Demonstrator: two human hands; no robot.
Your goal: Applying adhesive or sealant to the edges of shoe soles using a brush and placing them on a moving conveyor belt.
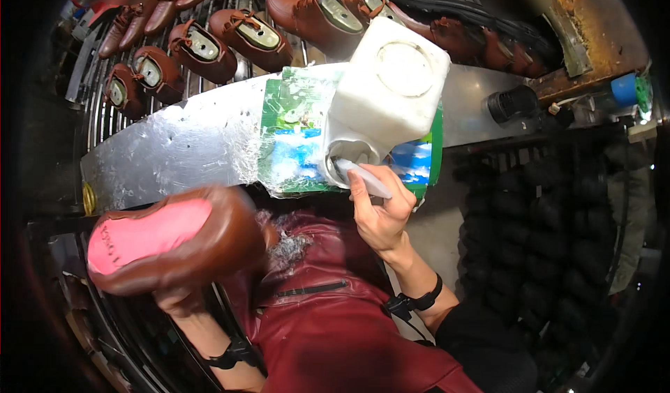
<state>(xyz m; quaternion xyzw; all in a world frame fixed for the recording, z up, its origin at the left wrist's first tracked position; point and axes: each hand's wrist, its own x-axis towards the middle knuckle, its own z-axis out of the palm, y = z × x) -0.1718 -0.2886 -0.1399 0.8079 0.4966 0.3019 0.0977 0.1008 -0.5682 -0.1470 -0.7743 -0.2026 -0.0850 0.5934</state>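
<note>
On the left, a brown leather shoe upper [234, 243] with a pink bottom [157, 236] is turned with its underside up. My left hand [180, 301] supports it from below; its fingers are hidden behind the shoe. My right hand [384, 215] pinches a whitish, translucent handle [373, 182], whose dark end reaches into the opening of a white plastic jug [377, 117]. This tilted jug has its square base toward the far side and its mouth toward me. Beneath it lies a green and blue printed sheet [296, 149] smeared with whitish residue.
A metal worktop [185, 138] carries the sheet. Beyond it, several brown laced shoes [251, 39] stand on a rack of metal bars. At the right are a dark cylinder [513, 105] and a blue cup-like item [623, 90]. A dark red apron [342, 327] covers my lap.
</note>
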